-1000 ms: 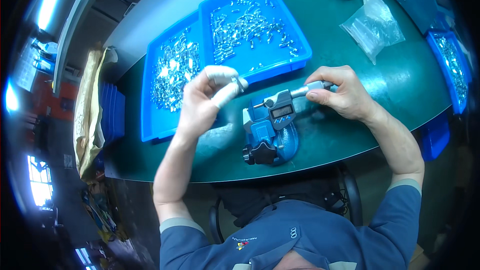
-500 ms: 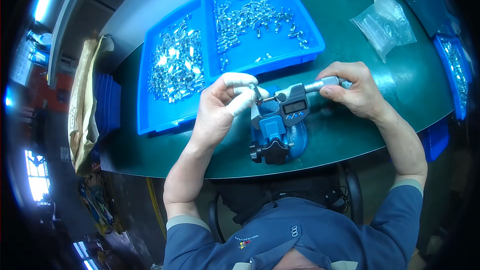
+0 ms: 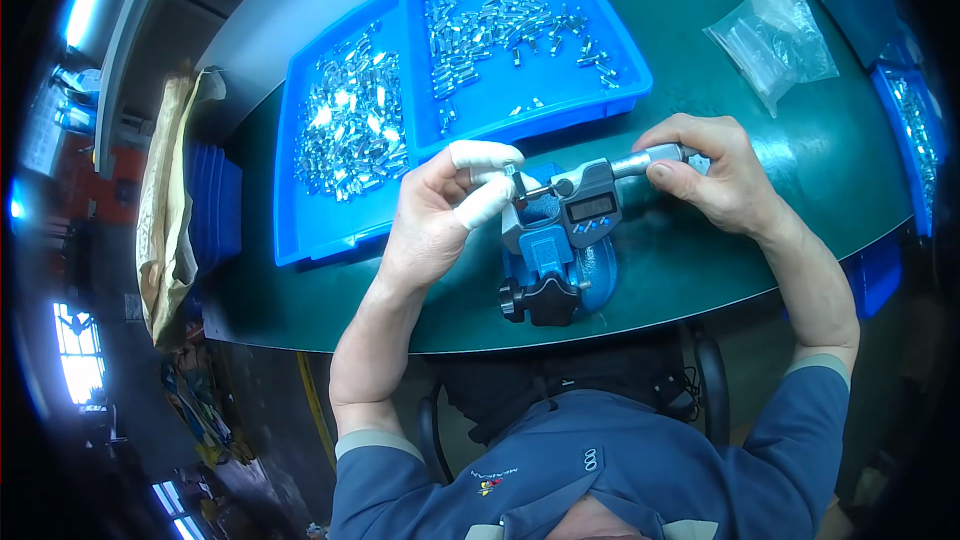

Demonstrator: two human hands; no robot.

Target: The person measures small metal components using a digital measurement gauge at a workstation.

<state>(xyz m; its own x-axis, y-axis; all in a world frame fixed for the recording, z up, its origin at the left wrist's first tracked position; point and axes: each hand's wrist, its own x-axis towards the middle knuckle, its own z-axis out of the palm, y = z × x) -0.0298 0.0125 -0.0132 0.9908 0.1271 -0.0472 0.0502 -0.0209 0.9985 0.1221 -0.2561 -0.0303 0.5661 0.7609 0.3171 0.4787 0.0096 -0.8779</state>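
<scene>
A digital micrometer (image 3: 592, 202) with a small grey screen is clamped in a blue stand (image 3: 598, 275) with a black knob. My left hand (image 3: 425, 215), white covers on its finger and thumb, pinches a small shiny metal pin (image 3: 516, 183) at the micrometer's measuring gap. The fingertips hide part of the pin, so I cannot tell whether both jaws touch it. My right hand (image 3: 722, 180) is closed around the end of the micrometer's silver thimble (image 3: 640, 161), thumb below and forefinger above.
Two blue trays, a left one (image 3: 290, 230) and a right one (image 3: 590, 105), hold many small metal pins behind my hands. Clear plastic bags (image 3: 775, 45) lie at the back right. A brown paper bag (image 3: 165, 230) and stacked blue bins (image 3: 215, 205) stand left. Another blue tray (image 3: 895, 155) sits far right.
My right thumb and fingers have shifted slightly on the thimble. The left hand still holds the pin at the gap, nearly unmoved. The whole view has shifted a little.
</scene>
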